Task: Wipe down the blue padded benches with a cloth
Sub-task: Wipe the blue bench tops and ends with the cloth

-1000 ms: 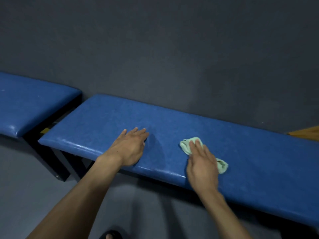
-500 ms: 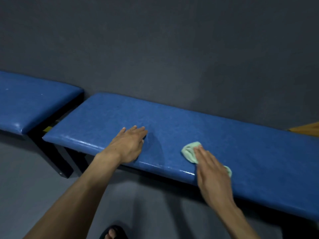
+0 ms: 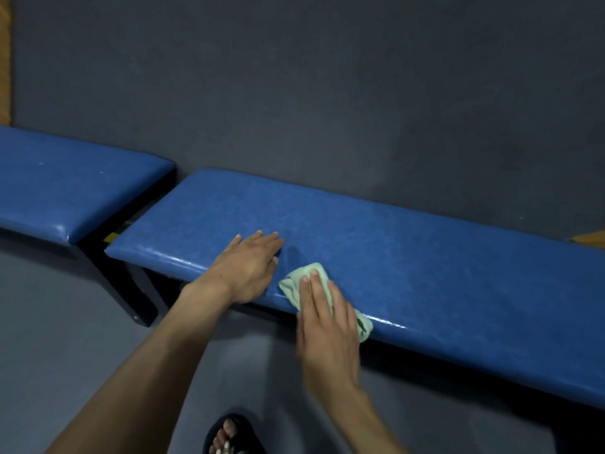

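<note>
right hand (image 3: 327,326), fingers straight and together, presses the cloth (image 3: 296,283) at the front edge of the bench (image 3: 425,257), lower centre of frame. left hand (image 3: 248,267) lies flat, fingers straight, just left of the cloth. risk: cloth overhangs the rounded edge and may slip off. second bench (image 3: 65,185), left of frame, may be missed.

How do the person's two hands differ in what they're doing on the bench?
The right hand presses a pale green cloth against the blue bench; the left hand lies bare on the padding. The right hand looks motion-blurred, the left hand sharp. Both are flat, with straight fingers.
</note>
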### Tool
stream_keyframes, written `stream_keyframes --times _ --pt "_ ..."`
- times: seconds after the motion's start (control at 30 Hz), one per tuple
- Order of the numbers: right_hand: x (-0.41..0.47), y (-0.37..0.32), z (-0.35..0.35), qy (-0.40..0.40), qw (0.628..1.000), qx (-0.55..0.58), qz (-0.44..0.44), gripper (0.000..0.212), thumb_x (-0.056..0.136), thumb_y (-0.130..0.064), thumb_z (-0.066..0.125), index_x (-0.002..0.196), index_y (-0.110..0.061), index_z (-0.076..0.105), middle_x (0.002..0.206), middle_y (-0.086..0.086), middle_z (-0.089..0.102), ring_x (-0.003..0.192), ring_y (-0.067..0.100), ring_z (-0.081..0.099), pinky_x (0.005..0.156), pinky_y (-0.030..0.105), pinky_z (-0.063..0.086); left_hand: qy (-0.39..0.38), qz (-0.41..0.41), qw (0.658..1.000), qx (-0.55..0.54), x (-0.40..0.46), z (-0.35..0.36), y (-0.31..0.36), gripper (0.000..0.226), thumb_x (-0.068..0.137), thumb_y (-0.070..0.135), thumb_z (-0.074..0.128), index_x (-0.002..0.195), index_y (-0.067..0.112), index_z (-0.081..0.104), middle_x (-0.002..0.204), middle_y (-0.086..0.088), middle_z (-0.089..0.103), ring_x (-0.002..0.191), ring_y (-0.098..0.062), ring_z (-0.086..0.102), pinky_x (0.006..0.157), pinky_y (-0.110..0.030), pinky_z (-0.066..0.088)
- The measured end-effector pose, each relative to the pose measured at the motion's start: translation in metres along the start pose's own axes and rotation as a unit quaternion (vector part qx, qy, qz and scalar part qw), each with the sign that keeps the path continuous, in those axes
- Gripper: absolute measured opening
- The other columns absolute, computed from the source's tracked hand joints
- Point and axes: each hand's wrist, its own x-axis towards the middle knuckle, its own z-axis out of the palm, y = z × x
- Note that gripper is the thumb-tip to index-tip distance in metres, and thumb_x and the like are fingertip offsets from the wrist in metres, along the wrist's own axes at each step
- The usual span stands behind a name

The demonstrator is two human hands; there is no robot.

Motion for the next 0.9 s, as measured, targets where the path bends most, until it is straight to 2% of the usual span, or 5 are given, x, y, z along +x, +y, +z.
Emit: stream_keyframes --times 0.13,0.27,0.5,0.63,0.9 --pt "-0.012 0.066 -0.028 -0.018 0.995 -0.067 -0.072 0.066 0.08 -0.019 0.046 0.145 -0.014 0.047 0.152 0.002 0.045 0.114 0.032 0.052 0.094 0.043 0.044 0.0 -0.003 1.0 0.001 -0.006 -0.004 0.004 0.051 0.106 0.026 0.031 0.156 0.021 0.024 0.165 0.004 0.017 0.153 -0.018 0.011 0.124 -0.042 0.007" --pt "-0.035 0.134 -0.06 0.038 0.994 -0.088 0.057 0.058 0.084 -0.023 0.038 0.137 -0.004 0.054 0.144 0.01 0.053 0.102 0.04 0.052 0.089 0.048 0.043 0.002 -0.007 1.0 0.004 -0.014 -0.008 0.007 0.05 0.106 0.025 0.031 0.156 0.02 0.025 0.165 0.003 0.017 0.153 -0.019 0.011 0.124 -0.043 0.008" --pt "-0.043 0.125 -0.093 -0.067 0.988 -0.053 0.131 0.069 0.096 -0.053 0.012 0.145 -0.019 0.046 0.157 0.002 0.035 0.118 0.03 0.039 0.101 0.043 0.035 0.017 0.001 1.0 -0.009 -0.028 -0.01 0.021 0.05 0.106 0.025 0.031 0.155 0.02 0.025 0.165 0.002 0.018 0.153 -0.02 0.011 0.123 -0.043 0.008" --pt "-0.038 0.139 -0.105 -0.051 0.993 -0.052 0.09 0.052 0.097 -0.046 0.031 0.134 -0.023 0.059 0.142 0.003 0.052 0.113 0.029 0.042 0.097 0.043 0.041 0.022 -0.007 1.0 -0.02 -0.031 -0.01 0.024 0.05 0.106 0.024 0.031 0.156 0.02 0.025 0.165 0.003 0.018 0.153 -0.019 0.012 0.123 -0.042 0.007" --pt "-0.03 0.11 -0.053 -0.008 0.998 -0.058 0.025 0.059 0.099 -0.033 0.035 0.152 -0.006 0.032 0.16 0.019 0.025 0.149 0.041 0.013 0.118 0.054 0.024 0.059 -0.018 0.997 -0.056 0.001 -0.022 0.045 0.043 0.102 0.013 0.033 0.144 0.015 0.041 0.156 -0.006 0.038 0.148 -0.025 0.027 0.122 -0.048 0.015"
